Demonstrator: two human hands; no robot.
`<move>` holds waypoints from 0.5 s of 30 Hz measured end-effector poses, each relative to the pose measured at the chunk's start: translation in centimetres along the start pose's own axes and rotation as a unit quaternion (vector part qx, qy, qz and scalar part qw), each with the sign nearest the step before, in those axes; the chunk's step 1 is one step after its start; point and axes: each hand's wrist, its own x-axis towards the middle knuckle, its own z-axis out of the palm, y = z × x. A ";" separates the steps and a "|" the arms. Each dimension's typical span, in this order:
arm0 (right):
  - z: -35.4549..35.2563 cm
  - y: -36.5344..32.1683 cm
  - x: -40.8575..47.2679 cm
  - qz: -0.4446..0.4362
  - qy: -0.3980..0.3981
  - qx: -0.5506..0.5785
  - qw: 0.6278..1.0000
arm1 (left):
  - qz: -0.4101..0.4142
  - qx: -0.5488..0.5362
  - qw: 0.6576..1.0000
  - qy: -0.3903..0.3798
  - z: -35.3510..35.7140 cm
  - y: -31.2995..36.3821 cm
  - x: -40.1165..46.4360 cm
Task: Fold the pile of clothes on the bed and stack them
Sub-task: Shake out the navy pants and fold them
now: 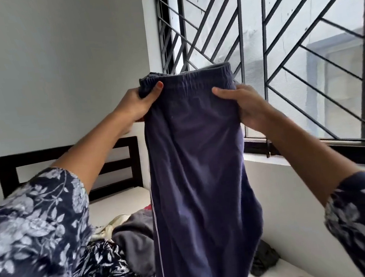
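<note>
Both hands, left (138, 104) and right (244, 104), pinch the trousers (197, 170) by the waistband at frame centre (keep it level, legs aligned, before folding)

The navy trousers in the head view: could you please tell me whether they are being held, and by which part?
Yes: the left hand and right hand each grip the navy trousers at opposite ends of the elastic waistband.
</note>
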 end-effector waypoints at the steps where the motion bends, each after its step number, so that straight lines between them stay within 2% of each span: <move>1: -0.2 -0.6 0.4 -0.013 0.001 -0.017 1.000 | 0.003 0.016 1.000 -0.008 -0.3 0.3 0.3; 4: -1.3 -1.8 1.3 -0.045 -0.014 -0.067 0.997 | 0.023 0.055 0.998 -0.031 -0.8 1.5 1.0; 6: -1.9 -2.5 1.4 -0.041 -0.015 -0.141 0.989 | 0.030 0.099 0.994 -0.047 -1.1 2.2 1.2; 10: -3.0 -4.2 1.0 -0.056 0.026 -0.359 0.931 | -0.003 0.164 0.983 -0.087 -1.0 2.7 1.4; 12: -3.4 -4.6 0.8 -0.049 0.043 -0.378 0.924 | -0.039 0.116 0.987 -0.106 -0.5 2.6 1.4; 15: -3.6 -4.6 0.0 -0.011 0.039 -0.357 0.933 | -0.118 -0.022 0.986 -0.118 1.0 2.5 1.2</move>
